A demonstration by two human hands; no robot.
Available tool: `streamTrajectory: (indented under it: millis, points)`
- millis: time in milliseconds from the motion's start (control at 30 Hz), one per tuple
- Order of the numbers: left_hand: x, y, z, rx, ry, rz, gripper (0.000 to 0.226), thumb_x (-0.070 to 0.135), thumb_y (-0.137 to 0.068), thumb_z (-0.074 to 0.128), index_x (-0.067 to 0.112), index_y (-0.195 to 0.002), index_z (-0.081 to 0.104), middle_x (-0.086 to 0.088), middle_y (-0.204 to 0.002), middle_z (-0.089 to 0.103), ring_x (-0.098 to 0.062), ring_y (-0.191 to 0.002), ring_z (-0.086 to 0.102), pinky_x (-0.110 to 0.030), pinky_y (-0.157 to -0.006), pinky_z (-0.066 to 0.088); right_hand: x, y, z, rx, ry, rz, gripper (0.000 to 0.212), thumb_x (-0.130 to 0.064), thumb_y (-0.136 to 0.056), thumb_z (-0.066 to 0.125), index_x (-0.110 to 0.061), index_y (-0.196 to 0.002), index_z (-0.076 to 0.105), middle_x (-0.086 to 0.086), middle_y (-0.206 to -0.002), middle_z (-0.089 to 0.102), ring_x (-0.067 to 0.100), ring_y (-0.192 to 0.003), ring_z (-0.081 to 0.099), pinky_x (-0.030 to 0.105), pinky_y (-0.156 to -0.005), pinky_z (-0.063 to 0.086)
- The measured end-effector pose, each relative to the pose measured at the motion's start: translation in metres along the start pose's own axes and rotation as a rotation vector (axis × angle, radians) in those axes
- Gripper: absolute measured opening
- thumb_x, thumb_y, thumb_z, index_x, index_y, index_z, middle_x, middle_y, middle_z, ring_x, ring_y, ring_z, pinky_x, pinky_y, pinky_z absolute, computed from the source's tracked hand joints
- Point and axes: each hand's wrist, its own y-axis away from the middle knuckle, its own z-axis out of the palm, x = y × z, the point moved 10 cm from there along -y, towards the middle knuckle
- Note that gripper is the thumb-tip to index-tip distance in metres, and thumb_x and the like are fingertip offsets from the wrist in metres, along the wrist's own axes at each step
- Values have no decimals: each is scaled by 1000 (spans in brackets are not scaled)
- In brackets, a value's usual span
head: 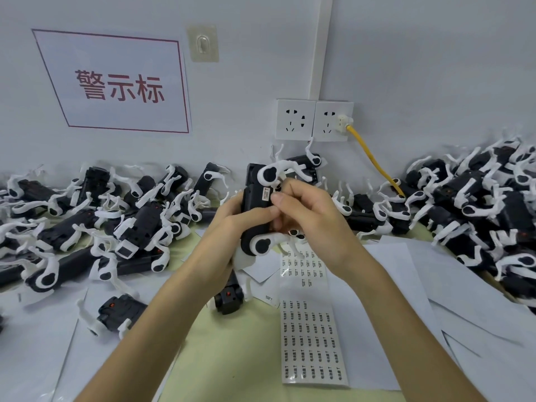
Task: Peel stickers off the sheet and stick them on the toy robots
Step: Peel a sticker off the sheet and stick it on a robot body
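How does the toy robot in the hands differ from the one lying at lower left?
The held toy robot is raised, gripped by the left hand and right hand; the lying toy robot rests untouched. The held one shows a white sticker, the lying one a red spot. Both are black with white legs.

A single wide-angle view from the person's head looks forward and down along both forearms to the left hand [232, 227] and right hand [310, 216], close up at mid-frame around a robot [255, 198]. Beyond the hands it takes in the wall [406, 68]; under and to both sides of them, the table [246, 358].
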Motion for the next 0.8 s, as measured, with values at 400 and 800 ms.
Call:
streamTrajectory:
  millis: [400, 800]
  points:
    - [-22, 2, -27, 261, 256, -150, 32, 50, -95, 59, 23, -90, 74, -5, -83, 72, -19, -67, 69, -29, -52, 52, -7, 1, -4, 3, 66, -58, 29, -12, -104, 53, -7, -81, 70, 0, -79, 70, 14, -77, 66, 29, -77, 55]
    - [-47, 5, -1, -272, 82, -440, 55, 39, -86, 63, -5, -120, 58, -24, -95, 69, -37, -85, 67, -41, -74, 59, -10, 0, -28, -90, 248, -19, 56, -30, -85, 68, -42, -138, 57, -21, -145, 55, -5, -133, 49, 20, -103, 47]
